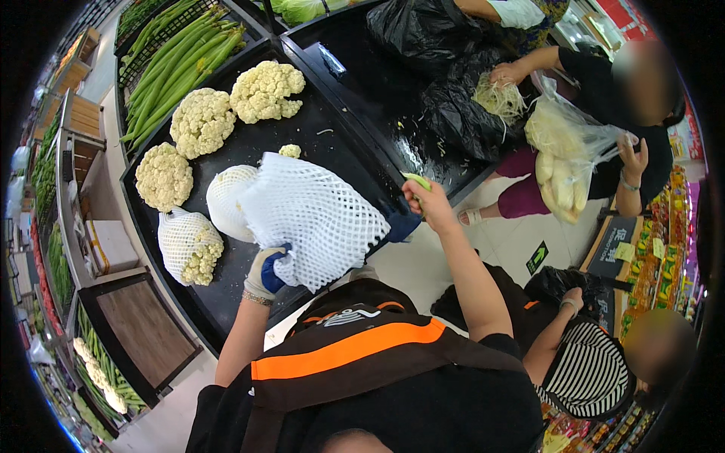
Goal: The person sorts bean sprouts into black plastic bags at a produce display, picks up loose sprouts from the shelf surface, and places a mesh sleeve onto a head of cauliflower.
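Note:
My left hand (267, 273), in a white and blue work glove, grips the near end of a white foam mesh net (317, 218) spread over the black display table (226, 303). Bare, my right hand (426, 199) is closed around a small green stalk piece (416, 180) above the table's right part. Beside the net is a cauliflower in foam mesh (231, 198); another netted cauliflower (192, 249) lies nearer me. Several bare cauliflower heads (203, 122) line the far left side. A small floret (290, 150) lies just beyond the net.
Long green vegetable stalks (181, 73) fill a crate at the far left. Black plastic bags (464, 113) occupy the far right table. A person (617, 141) there handles bean sprouts (498, 99) and a clear bag (566, 153). Another person in stripes (583, 362) is close at my right.

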Demonstrator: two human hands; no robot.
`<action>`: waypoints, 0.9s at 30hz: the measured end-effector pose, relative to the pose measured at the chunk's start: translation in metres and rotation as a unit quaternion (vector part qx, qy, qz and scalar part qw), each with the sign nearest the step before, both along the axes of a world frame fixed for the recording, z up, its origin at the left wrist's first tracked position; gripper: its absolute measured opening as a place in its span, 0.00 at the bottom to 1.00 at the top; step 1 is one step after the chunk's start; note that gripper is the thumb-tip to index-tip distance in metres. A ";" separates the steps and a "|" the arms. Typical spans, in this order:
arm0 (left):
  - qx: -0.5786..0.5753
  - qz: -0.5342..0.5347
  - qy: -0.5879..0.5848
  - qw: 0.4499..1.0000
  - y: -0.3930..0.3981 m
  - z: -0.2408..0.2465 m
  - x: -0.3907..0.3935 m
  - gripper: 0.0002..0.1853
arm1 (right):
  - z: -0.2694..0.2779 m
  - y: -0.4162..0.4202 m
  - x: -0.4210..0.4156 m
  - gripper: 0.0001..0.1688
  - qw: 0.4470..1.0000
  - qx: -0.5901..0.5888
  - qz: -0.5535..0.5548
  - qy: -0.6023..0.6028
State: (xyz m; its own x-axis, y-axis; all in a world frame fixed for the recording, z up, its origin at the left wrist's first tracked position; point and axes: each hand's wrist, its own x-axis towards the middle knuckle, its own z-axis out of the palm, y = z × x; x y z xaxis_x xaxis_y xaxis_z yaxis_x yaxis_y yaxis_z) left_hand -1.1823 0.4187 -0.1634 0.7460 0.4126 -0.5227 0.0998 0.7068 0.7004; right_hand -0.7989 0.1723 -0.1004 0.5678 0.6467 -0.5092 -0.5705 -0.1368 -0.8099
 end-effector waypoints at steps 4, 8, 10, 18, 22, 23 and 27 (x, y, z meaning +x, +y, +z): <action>-0.066 0.015 -0.028 0.997 -0.026 0.027 0.011 0.14 | -0.007 -0.030 0.050 0.11 0.997 -0.034 -0.052 -0.048; -0.249 0.126 0.031 0.960 -0.046 0.112 0.012 0.15 | -0.005 -0.033 0.099 0.12 0.994 0.057 -0.075 0.052; -0.188 0.181 0.034 0.965 -0.049 0.087 -0.042 0.15 | 0.009 -0.013 0.102 0.14 0.980 0.109 -0.076 0.147; 0.015 0.290 0.050 0.956 -0.086 0.078 -0.305 0.23 | -0.005 0.011 0.039 0.18 0.909 -0.174 0.303 -0.225; 0.026 0.318 0.016 0.948 -0.102 0.099 -0.366 0.27 | -0.014 0.012 0.003 0.20 0.645 -0.249 0.427 -0.583; 0.018 0.413 0.068 0.908 -0.097 0.101 -0.329 0.23 | -0.020 0.013 -0.003 0.21 0.615 -0.298 0.447 -0.577; 0.059 0.440 0.068 0.894 -0.090 0.118 -0.301 0.23 | -0.025 0.022 -0.022 0.30 0.575 -0.343 0.520 -0.530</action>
State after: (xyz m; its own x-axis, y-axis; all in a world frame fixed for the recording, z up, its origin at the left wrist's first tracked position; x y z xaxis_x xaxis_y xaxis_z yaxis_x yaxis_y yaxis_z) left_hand -1.4835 0.3284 -0.0450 0.0392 0.8665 -0.4976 -0.3686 0.4754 0.7988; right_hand -0.8205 0.1944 -0.1250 0.2824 0.7706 -0.5714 0.8734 -0.4529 -0.1791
